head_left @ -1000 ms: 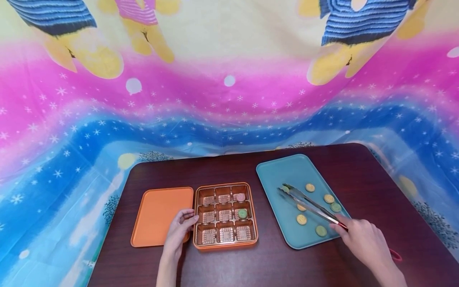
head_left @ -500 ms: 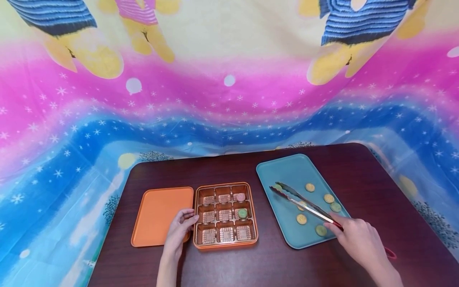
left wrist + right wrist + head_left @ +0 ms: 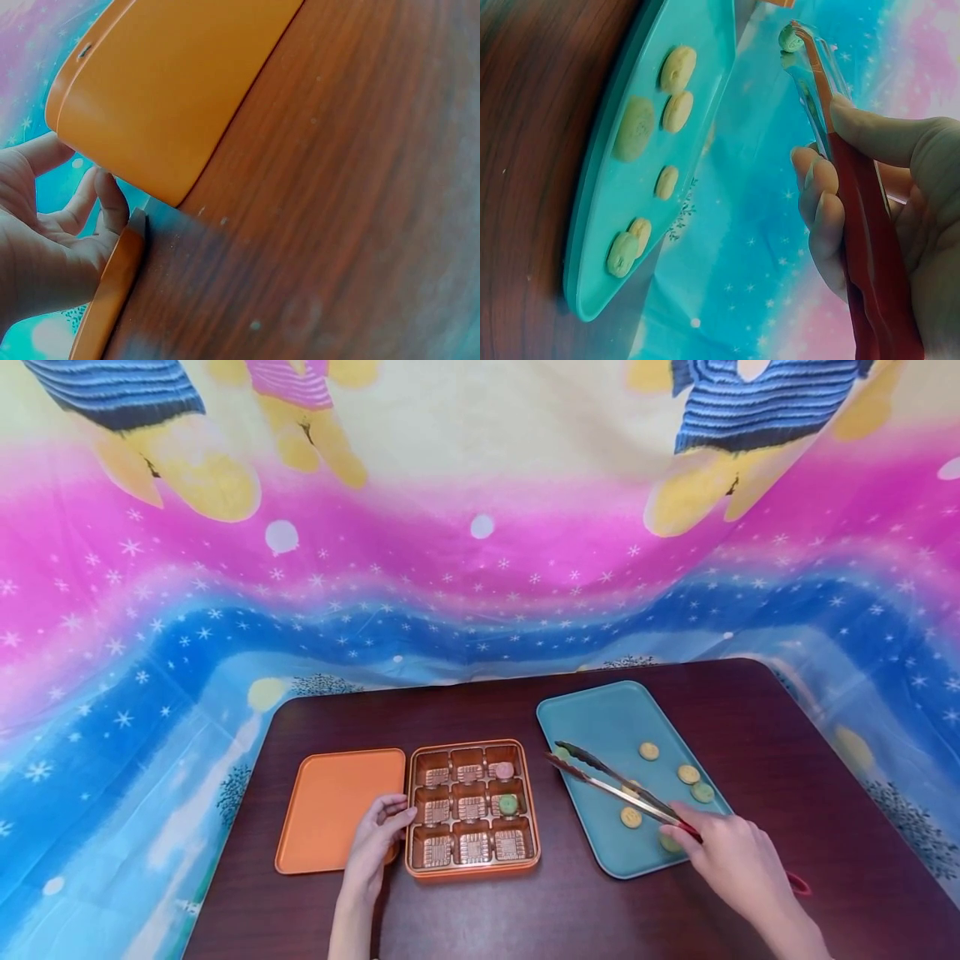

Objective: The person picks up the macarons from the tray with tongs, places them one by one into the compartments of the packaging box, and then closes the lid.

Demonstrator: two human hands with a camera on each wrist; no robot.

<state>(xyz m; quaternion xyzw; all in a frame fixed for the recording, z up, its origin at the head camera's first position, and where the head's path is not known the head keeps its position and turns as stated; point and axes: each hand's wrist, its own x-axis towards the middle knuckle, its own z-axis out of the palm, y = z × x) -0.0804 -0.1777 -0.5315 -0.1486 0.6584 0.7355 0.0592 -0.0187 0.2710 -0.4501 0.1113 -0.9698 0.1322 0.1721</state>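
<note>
We observe the right hand (image 3: 735, 856) gripping red-handled tongs (image 3: 862, 217), their tips holding a green macaron (image 3: 790, 39) over the left edge of the teal tray (image 3: 600, 710). We note the left hand (image 3: 375, 839), loosely bent, touching the orange box (image 3: 472, 875).

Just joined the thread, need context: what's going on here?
A person's right hand grips tongs pinching a green macaron, held clear of the teal tray where other macarons lie. The left hand is at the left side of the orange box. Two of its nine compartments are occupied: a pink macaron, another green one.
</note>
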